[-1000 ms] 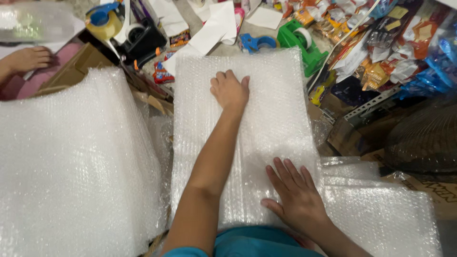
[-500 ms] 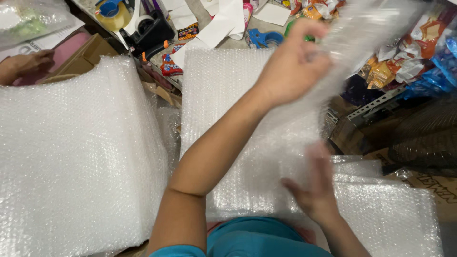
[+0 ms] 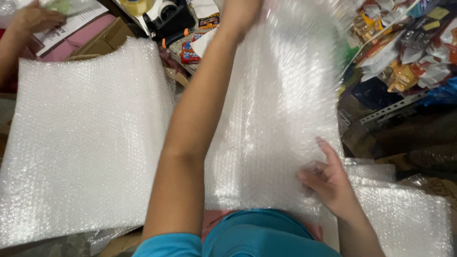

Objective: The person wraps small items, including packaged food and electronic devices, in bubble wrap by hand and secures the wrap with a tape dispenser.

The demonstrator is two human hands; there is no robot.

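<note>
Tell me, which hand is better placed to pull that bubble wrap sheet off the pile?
Probably the left hand: it already grips the bubble wrap sheet raised at its far edge. The right hand only holds the near edge low.

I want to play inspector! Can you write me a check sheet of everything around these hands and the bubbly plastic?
Surface: a stack of bubble wrap lies flat in front of the person; what is under it is hidden.
Job's things: one bubble wrap sheet is lifted off the stack, blurred.
Clutter: second bubble wrap pile, tape dispenser, cardboard box, snack packets.
Grippers: left hand grips the sheet's far edge at the top of the picture; right hand holds its near edge.
Cables: nothing seen.
Surroundings: another person's hand rests on papers at the far left.
</note>
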